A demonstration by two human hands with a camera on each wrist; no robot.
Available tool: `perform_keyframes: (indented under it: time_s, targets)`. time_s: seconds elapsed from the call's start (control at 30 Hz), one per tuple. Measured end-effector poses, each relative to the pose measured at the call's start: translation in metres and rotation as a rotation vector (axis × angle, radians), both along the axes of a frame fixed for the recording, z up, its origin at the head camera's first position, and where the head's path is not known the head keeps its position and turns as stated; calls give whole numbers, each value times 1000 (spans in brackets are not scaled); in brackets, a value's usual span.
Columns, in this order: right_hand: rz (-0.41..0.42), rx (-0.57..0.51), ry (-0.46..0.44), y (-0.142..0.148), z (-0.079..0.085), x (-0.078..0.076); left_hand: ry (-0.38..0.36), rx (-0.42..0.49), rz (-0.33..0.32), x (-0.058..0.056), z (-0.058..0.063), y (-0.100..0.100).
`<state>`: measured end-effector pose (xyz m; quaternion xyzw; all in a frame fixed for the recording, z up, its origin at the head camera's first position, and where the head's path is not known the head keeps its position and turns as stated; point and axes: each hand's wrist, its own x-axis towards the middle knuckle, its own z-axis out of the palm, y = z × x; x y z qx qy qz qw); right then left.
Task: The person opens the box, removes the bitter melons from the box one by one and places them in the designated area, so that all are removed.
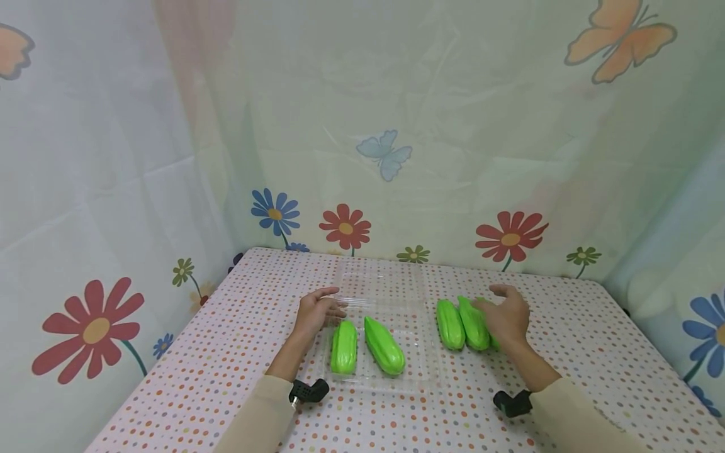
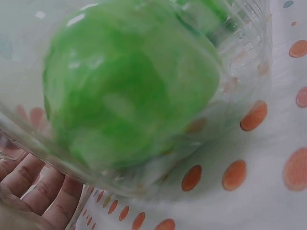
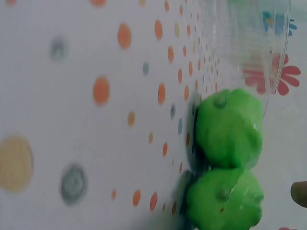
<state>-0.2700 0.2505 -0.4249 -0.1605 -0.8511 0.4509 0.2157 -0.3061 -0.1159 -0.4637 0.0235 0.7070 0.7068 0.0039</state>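
An open clear plastic box (image 1: 421, 362) stands on the table, its lid (image 1: 379, 283) folded back. Inside lie a green ridged toy vegetable (image 1: 343, 348) at the left and a second toy vegetable (image 1: 385, 348), tilted. My left hand (image 1: 314, 313) is by the box's left side, its fingers (image 2: 45, 191) outside the clear wall in the left wrist view. To the right of the box lie more toy vegetables (image 1: 450, 325), side by side. My right hand (image 1: 506, 314) is over the rightmost, partly hiding it, thumb and fingers apart. One fingertip (image 3: 300, 193) shows in the right wrist view, apart from the vegetables.
A dotted cloth (image 1: 226, 377) covers the table. Behind it and at both sides hangs a curtain (image 1: 453, 157) with flowers and butterflies. Black wrist cameras are strapped at both sleeves.
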Motion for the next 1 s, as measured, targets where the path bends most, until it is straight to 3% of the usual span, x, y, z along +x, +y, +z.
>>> perform_keyframes:
  time_s: [0.27, 0.37, 0.6, 0.73, 1.0]
  targets:
    - [87, -61, 5, -24, 11, 9, 1, 8, -18, 18, 23, 1]
    - [110, -66, 18, -35, 14, 12, 18, 6, -17, 22, 27, 1]
    - [191, -88, 21, -52, 19, 14, 18, 21, 7, -3, -5, 0]
    - [238, -99, 5, -59, 22, 16, 4, 16, -11, 1, 3, 0]
    - [341, -120, -53, -69, 28, 19, 10, 14, -26, 20, 26, 1]
